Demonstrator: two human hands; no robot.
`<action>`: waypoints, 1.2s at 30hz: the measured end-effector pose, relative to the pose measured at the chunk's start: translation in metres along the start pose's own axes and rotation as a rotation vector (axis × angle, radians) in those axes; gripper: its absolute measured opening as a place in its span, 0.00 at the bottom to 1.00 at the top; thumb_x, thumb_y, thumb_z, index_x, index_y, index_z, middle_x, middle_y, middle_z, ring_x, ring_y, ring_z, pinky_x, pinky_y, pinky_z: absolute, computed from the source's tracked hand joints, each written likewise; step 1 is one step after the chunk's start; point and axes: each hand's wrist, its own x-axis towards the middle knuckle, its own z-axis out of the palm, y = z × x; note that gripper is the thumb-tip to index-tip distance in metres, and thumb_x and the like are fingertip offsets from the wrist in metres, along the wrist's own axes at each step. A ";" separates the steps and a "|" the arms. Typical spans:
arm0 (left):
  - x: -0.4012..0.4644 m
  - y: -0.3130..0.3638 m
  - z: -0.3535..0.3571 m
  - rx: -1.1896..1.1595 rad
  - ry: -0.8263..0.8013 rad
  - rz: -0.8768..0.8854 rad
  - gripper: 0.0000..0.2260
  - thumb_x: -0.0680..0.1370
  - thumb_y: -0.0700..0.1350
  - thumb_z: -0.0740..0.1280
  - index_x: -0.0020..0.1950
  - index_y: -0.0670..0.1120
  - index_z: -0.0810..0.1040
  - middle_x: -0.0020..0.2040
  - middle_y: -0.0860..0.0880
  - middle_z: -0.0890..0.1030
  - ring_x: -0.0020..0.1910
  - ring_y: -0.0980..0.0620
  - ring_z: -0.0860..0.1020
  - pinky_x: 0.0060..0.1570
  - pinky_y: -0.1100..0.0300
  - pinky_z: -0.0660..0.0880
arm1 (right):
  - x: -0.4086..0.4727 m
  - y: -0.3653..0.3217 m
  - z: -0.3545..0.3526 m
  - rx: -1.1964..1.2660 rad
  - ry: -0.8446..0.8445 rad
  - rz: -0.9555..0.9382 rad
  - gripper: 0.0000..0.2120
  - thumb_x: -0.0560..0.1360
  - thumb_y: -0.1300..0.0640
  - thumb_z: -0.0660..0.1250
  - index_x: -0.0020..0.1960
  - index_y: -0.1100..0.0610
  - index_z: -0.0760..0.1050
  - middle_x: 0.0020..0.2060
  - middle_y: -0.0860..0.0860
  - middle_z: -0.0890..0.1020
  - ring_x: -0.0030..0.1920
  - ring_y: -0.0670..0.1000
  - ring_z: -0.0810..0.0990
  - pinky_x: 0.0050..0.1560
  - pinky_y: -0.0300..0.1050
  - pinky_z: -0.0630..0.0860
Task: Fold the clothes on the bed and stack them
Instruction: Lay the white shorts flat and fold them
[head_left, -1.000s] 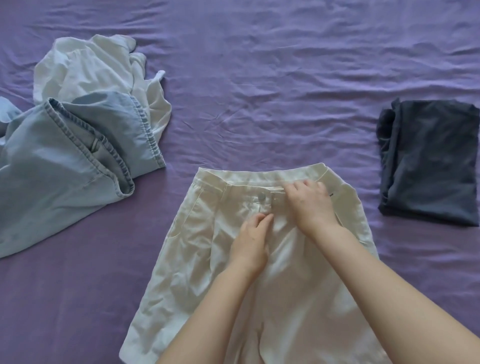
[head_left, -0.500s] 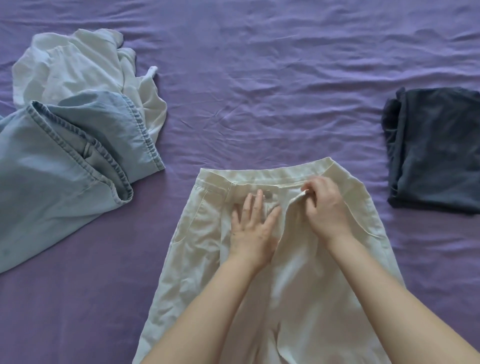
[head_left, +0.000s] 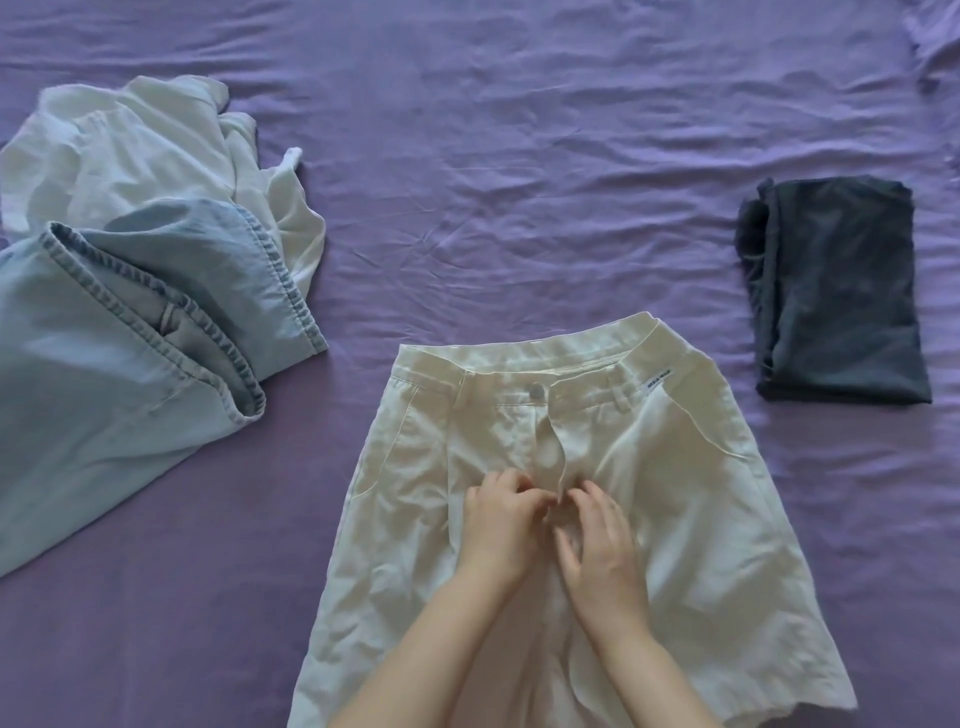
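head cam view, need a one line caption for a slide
Both hands, left hand and right hand, pinch the fly of cream shorts on a purple bed sheet.

L hand (head_left: 496, 525) + R hand (head_left: 597, 540) side by side, fingers curled.

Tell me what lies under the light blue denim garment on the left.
A crumpled white garment lies partly beneath the light blue denim garment, showing above and to its right. The purple sheet is below both. How far the white piece extends underneath is hidden.

Single head-worn camera looking steeply down at the bed (head_left: 519, 156), sitting close above, forearms entering from the bottom edge, wide-angle view
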 end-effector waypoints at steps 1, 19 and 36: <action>0.002 -0.001 0.000 -0.038 -0.004 -0.029 0.11 0.66 0.52 0.60 0.35 0.55 0.83 0.33 0.55 0.77 0.32 0.49 0.77 0.30 0.59 0.65 | -0.002 0.003 0.002 -0.015 -0.007 0.012 0.19 0.70 0.50 0.59 0.56 0.59 0.74 0.57 0.58 0.79 0.59 0.52 0.70 0.56 0.44 0.65; 0.008 0.005 0.009 0.101 -0.026 -0.055 0.11 0.57 0.49 0.77 0.32 0.54 0.77 0.31 0.53 0.73 0.31 0.50 0.76 0.29 0.58 0.63 | -0.008 0.017 0.013 0.026 0.017 -0.020 0.29 0.61 0.54 0.70 0.60 0.56 0.66 0.60 0.60 0.77 0.62 0.52 0.67 0.60 0.44 0.62; 0.022 0.010 0.001 0.006 0.058 -0.064 0.02 0.69 0.45 0.65 0.36 0.50 0.74 0.33 0.54 0.79 0.34 0.49 0.75 0.35 0.56 0.62 | -0.025 0.025 0.029 -0.285 -0.094 -0.210 0.42 0.70 0.53 0.61 0.77 0.53 0.41 0.72 0.61 0.56 0.75 0.57 0.48 0.71 0.49 0.49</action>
